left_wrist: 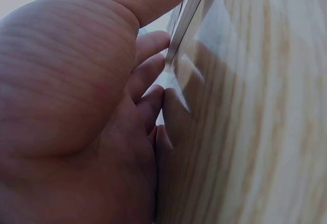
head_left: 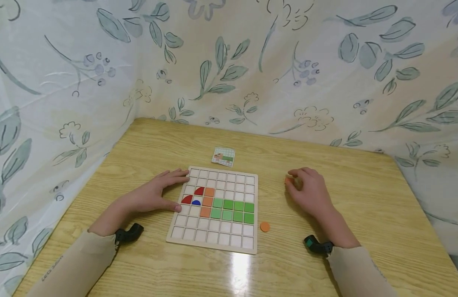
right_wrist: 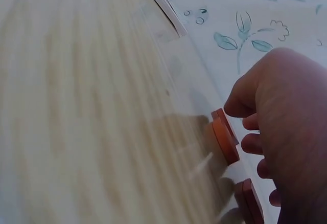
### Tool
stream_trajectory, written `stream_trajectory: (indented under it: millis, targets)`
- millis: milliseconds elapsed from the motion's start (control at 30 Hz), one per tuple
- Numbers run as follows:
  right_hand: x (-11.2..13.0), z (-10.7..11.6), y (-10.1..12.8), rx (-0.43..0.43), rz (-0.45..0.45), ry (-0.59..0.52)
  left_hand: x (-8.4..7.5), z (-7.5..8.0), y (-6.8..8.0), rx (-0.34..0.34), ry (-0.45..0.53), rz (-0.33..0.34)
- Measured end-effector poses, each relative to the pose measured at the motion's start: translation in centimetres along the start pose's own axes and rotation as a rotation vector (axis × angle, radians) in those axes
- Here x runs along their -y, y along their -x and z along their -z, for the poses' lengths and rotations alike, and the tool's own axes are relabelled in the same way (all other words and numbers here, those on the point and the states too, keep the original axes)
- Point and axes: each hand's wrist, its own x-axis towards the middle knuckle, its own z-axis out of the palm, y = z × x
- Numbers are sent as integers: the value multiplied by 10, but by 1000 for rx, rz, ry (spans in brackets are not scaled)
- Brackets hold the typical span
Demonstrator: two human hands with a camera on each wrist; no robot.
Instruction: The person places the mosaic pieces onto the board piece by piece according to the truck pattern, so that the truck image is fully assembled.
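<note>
A wooden grid board lies on the table with colored pieces in its cells: green squares, orange squares, red quarter rounds and a blue half round. My left hand rests at its left edge, thumb on the rim, fingers extended toward the upper corner. To the right of the board, my right hand has curled fingers, with thumb and fingertips pinching a small orange piece. Beside them in the right wrist view stands an orange disc, with a reddish piece nearer the camera.
Another orange disc lies close to the board's right edge. Behind the board is a small picture card showing a colored grid pattern. Patterned cloth hangs along the back and sides of the wooden table.
</note>
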Motion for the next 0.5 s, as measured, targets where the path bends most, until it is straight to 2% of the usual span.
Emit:
stream_trajectory:
  millis: [233,500]
  targets:
    - [-4,0,2,53,-8,-5,0,0,0,-3,-24,-12]
    - [-4,-1,2,60,-9,-19,-2,0,0,-2,-10,0]
